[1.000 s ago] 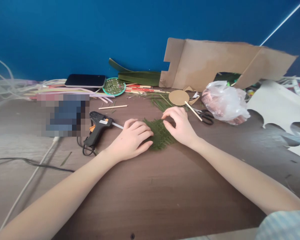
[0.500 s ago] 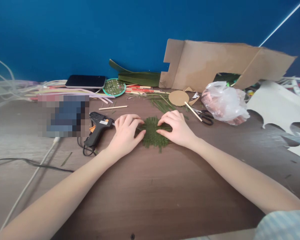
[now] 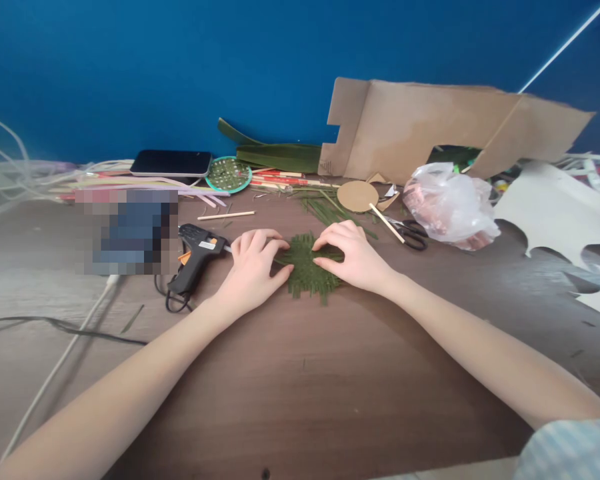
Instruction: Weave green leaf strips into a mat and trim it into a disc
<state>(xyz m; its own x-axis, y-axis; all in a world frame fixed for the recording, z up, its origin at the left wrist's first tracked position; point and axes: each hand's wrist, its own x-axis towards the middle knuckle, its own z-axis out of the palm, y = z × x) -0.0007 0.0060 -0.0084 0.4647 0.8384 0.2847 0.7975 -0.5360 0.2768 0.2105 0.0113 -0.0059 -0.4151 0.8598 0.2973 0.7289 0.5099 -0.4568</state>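
A small woven mat of green leaf strips (image 3: 307,267) lies flat on the brown table, its strip ends sticking out unevenly along the near edge. My left hand (image 3: 255,267) grips its left side, thumb and fingers curled at the edge. Over the right part, my right hand (image 3: 350,257) holds the weave with bent fingers and thumb. Both sets of fingertips touch the mat, and the hands hide its left and right edges in part. A black hot glue gun (image 3: 195,257) rests just left of my left hand.
Behind the mat lie loose leaf strips (image 3: 325,207), a cardboard disc (image 3: 357,196), a wooden stick (image 3: 387,223) and black-handled scissors (image 3: 414,235). A plastic bag (image 3: 450,207) sits to the right. Folded cardboard (image 3: 415,127) leans on the blue wall. Cables cross the left side.
The mat and my left hand have shifted very slightly to the right. My right hand has edged a little to the left over the weave.
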